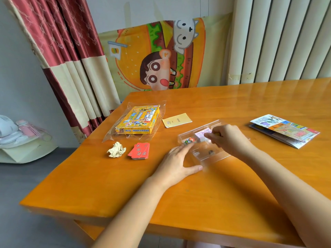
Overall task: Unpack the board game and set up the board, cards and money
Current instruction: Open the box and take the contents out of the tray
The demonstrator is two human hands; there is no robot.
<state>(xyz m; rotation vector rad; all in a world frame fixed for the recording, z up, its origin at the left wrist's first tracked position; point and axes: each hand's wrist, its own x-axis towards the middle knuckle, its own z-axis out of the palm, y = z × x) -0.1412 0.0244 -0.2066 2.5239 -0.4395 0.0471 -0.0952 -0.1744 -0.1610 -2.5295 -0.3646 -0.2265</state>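
A clear plastic tray (211,156) lies in the middle of the orange table (179,194). It holds pale purple paper money (202,134), small coloured pieces (188,140) and a die (211,152). My left hand (176,162) rests flat against the tray's near left side, fingers straight. Over the money compartment, my right hand (227,137) curls its fingers and pinches something small and yellowish. A stack of red cards (139,151) lies left of the tray. The folded game board (284,130) sits at the right.
The yellow game box (138,120) lies on a clear plastic bag at the back left. A crumpled paper ball (116,149) sits beside the red cards. A yellow booklet (177,120) lies behind the tray. A curtain and cartoon poster stand behind the table.
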